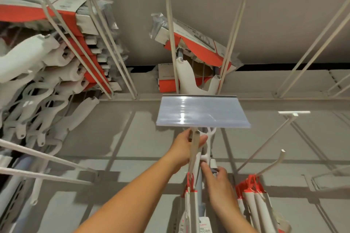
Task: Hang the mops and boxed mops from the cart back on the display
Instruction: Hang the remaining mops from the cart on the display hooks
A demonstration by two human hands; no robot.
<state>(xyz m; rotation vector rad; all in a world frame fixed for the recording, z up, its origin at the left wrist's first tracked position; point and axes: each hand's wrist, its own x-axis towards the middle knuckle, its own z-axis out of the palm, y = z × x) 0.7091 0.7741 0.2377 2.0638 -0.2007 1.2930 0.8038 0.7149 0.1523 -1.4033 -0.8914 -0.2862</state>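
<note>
I look up at a grey display wall with long white hooks. A white mop handle [208, 143] rises between my hands, just under a clear plastic label holder [203, 110] on the end of a hook [194, 149]. My left hand [186, 146] curls around the hook and the handle's top. My right hand [216, 178] grips the mop's shaft lower down. Other white mops with red loops [189, 195] hang below on the same hook. Boxed mops in orange and white cartons [197, 47] hang higher up.
A dense row of boxed mops [62, 47] fills the hooks at upper left. More mops with red tags [253, 195] hang at lower right. Bare hooks [287, 125] stick out on the right, and two long hooks [47, 166] cross at lower left.
</note>
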